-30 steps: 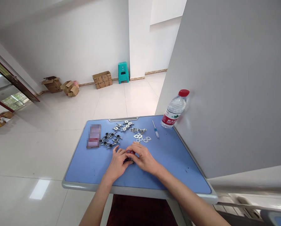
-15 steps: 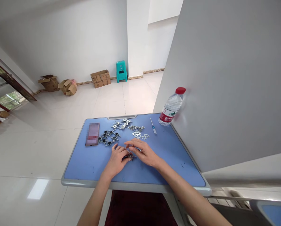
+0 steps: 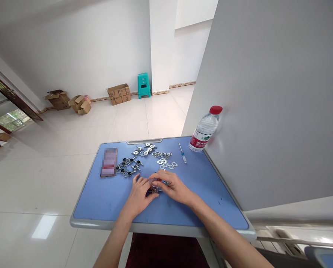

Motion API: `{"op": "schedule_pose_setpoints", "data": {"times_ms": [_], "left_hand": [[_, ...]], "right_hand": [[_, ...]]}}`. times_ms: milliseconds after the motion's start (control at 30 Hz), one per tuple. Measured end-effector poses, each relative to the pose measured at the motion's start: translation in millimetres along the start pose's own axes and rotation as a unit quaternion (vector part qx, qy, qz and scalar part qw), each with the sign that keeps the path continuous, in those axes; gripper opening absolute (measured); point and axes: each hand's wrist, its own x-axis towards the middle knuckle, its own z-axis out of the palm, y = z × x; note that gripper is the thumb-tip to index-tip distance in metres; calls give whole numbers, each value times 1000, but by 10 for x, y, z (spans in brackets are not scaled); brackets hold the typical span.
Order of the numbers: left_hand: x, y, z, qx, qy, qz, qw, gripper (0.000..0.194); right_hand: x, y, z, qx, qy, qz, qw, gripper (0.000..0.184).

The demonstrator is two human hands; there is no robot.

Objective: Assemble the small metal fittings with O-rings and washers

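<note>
My left hand [image 3: 139, 194] rests on the blue table, its thumb and fingers closed around a small metal fitting [image 3: 154, 190]. From the right, my right hand [image 3: 175, 187] reaches over the same fitting. Its thumb and fingertips come together just above it; whatever they pinch is too small to make out. Beyond the hands lie several flat metal plates with holes [image 3: 172, 165]. To their left are several metal fittings with black round centres [image 3: 130, 173]. Behind these sit more silvery fittings [image 3: 148, 149] and a pile of small metal pieces [image 3: 163, 154].
A screwdriver [image 3: 183, 154] with a blue and clear handle lies right of the plates. A red-capped water bottle [image 3: 205, 130] stands at the back right corner by a grey panel [image 3: 267, 111]. A blurred-out phone-like item [image 3: 109, 162] lies at left. Cardboard boxes [image 3: 119, 94] and a teal stool [image 3: 143, 85] are by the wall.
My right fingertips have drawn closer together and lower over the fitting. The left hand stays on it, its thumb shifted slightly. The view has tilted a little.
</note>
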Motion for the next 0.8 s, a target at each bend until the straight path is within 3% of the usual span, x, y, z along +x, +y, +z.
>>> {"op": "schedule_pose_setpoints", "data": {"times_ms": [333, 533, 800], "left_hand": [[-2, 10, -3, 1, -3, 9, 1000, 5], [-1, 14, -7, 3, -2, 15, 1000, 5], [-16, 42, -34, -8, 14, 4, 1000, 21]], "right_hand": [[5, 21, -17, -7, 15, 25, 1000, 25], [1, 43, -22, 41, 22, 49, 998, 28], [-6, 102, -6, 89, 40, 92, 991, 29]]}}
